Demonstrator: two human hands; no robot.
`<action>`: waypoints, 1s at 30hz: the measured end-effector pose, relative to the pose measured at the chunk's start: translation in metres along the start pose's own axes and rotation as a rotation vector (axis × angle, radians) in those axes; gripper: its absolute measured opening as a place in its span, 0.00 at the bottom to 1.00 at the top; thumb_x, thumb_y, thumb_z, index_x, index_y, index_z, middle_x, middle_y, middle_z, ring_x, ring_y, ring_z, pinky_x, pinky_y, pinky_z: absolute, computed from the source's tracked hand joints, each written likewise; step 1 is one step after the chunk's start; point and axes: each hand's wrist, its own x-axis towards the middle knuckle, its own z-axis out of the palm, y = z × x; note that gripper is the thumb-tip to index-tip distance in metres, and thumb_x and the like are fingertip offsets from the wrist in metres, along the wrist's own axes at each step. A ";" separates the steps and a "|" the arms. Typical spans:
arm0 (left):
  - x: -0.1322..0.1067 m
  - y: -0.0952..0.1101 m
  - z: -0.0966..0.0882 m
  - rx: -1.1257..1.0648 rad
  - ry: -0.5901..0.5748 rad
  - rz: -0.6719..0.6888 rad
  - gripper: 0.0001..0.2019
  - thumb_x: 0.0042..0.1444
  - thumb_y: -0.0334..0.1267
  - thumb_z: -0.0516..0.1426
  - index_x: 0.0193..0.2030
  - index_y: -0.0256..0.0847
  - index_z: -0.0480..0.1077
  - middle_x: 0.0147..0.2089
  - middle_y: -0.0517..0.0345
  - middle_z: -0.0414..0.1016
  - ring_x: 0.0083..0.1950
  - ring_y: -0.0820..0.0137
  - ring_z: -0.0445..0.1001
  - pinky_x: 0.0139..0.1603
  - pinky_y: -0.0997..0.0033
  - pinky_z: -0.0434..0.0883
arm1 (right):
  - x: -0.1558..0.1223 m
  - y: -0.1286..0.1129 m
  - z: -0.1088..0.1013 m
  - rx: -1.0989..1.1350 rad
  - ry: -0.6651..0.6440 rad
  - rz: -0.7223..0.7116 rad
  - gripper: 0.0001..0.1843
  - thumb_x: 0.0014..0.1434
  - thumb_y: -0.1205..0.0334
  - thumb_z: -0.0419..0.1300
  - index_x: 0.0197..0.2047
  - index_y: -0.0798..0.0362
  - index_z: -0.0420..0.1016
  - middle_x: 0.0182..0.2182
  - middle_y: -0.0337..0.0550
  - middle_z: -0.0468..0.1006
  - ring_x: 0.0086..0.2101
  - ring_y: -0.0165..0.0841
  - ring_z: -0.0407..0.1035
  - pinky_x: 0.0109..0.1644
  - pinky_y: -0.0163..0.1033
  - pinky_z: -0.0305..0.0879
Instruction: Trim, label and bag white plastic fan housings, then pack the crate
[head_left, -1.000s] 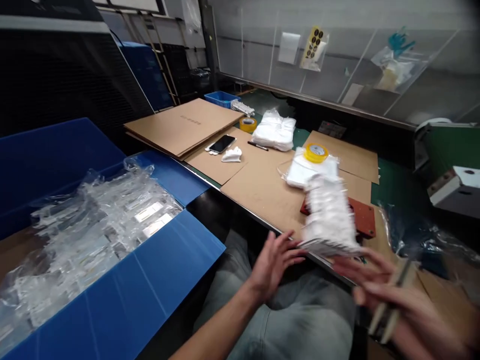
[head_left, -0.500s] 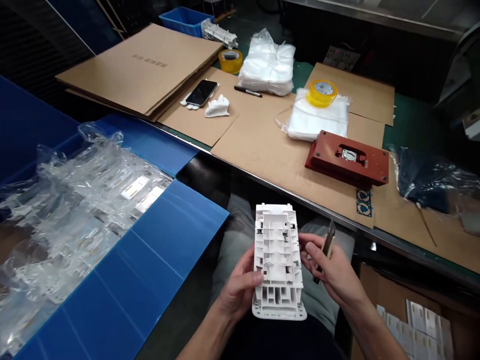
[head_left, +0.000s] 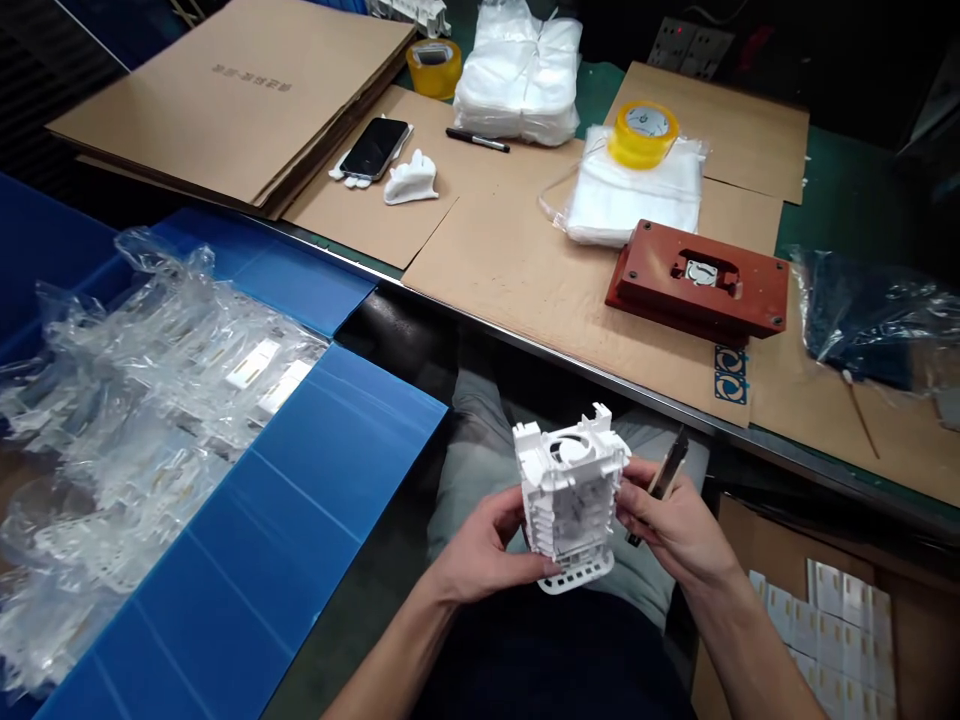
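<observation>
A white moulded plastic housing (head_left: pixel 574 500) is held up over my lap, its end with a round, fan-like opening turned toward the bench. My left hand (head_left: pixel 491 545) grips its left side, thumb across the lower front. In my right hand (head_left: pixel 671 510) is a utility knife (head_left: pixel 660 485), slanting up to the right between thumb and fingers. The fingertips of that hand also touch the housing's right side. Part of the right fingers is hidden behind the housing and knife.
On the bench sit a red fixture block (head_left: pixel 701 282), a yellow tape roll (head_left: pixel 643 135) on white bags (head_left: pixel 634 205), a phone (head_left: pixel 375 148) and stacked cardboard (head_left: pixel 240 90). Left is a blue bin (head_left: pixel 247 500) of bagged white parts. An open carton (head_left: pixel 731 560) with white parts stands lower right.
The housing has been tilted and turned, so its ribbed underside gives way to the end with the round opening. Both hands still hold on; the camera view has shifted slightly.
</observation>
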 end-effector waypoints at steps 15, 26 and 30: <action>-0.001 0.008 -0.011 0.231 -0.120 0.094 0.22 0.48 0.36 0.69 0.52 0.39 0.78 0.54 0.47 0.80 0.56 0.52 0.76 0.60 0.54 0.70 | 0.001 0.003 -0.012 -0.078 -0.208 -0.182 0.11 0.54 0.55 0.70 0.27 0.54 0.80 0.34 0.43 0.65 0.29 0.27 0.54 0.27 0.34 0.51; 0.008 -0.004 -0.013 0.126 -0.223 0.164 0.45 0.37 0.50 0.73 0.63 0.41 0.68 0.62 0.42 0.72 0.64 0.43 0.69 0.64 0.45 0.66 | 0.003 0.013 0.014 0.065 -0.105 -0.022 0.17 0.57 0.47 0.68 0.36 0.53 0.84 0.34 0.42 0.69 0.21 0.19 0.47 0.20 0.32 0.40; 0.007 -0.015 -0.002 0.039 -0.237 0.112 0.41 0.44 0.51 0.69 0.64 0.40 0.64 0.61 0.41 0.73 0.61 0.44 0.72 0.60 0.45 0.70 | 0.005 0.006 0.013 -0.128 -0.056 -0.042 0.14 0.60 0.49 0.66 0.40 0.50 0.85 0.52 0.46 0.70 0.26 0.21 0.57 0.25 0.32 0.55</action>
